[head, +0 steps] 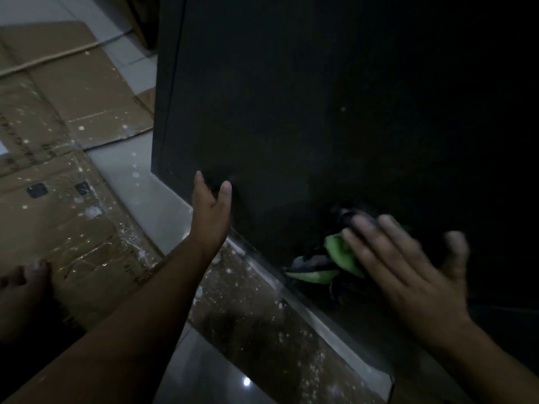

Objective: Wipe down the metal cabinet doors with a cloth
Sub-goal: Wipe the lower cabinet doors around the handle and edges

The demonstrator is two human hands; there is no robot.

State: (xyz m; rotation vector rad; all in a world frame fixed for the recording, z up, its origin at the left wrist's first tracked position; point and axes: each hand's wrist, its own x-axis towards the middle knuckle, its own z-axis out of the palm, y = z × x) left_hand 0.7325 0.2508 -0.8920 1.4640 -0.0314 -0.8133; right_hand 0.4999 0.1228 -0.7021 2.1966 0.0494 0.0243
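R hand [408, 266] on cloth [339, 253]; L hand [211, 212] prob. touching door [291, 112].

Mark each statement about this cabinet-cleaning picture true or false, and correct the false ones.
1. The right hand lies with straight fingers over a green cloth. True.
2. The cloth is high up on the cabinet door. False: it is near the door's bottom edge.
3. The left hand grips a spray bottle. False: it holds nothing, and its straight fingers are at the door's lower edge.
4. Flattened cardboard lies left of the cabinet door. True.
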